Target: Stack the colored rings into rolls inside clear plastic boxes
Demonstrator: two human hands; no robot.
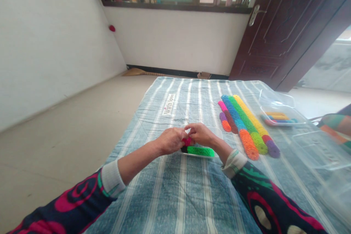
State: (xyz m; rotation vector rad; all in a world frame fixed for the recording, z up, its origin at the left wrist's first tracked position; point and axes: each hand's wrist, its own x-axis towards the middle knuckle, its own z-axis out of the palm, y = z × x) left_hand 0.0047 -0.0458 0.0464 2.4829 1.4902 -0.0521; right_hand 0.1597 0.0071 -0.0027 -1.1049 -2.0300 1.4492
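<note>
My left hand [171,141] and my right hand [201,135] meet over a shallow clear plastic box [199,156]. Both are closed, with fingertips on a small pinkish-red piece [187,141] whose exact form is partly hidden by my fingers. Below them, a bright green textured row [200,151] lies along the near side of the box, with a dark piece [184,149] at its left end. To the right on the cloth lie long rows of stacked round textured pieces, among them a yellow row [245,110], a green row [244,113] and an orange row [249,144].
A striped blue-grey cloth [153,190] covers the table. At its right stand a clear box [282,108] with several coloured rows in it and another clear container [315,150]. Someone's colourful sleeve [333,128] shows at the right edge. A dark door [274,29] stands behind.
</note>
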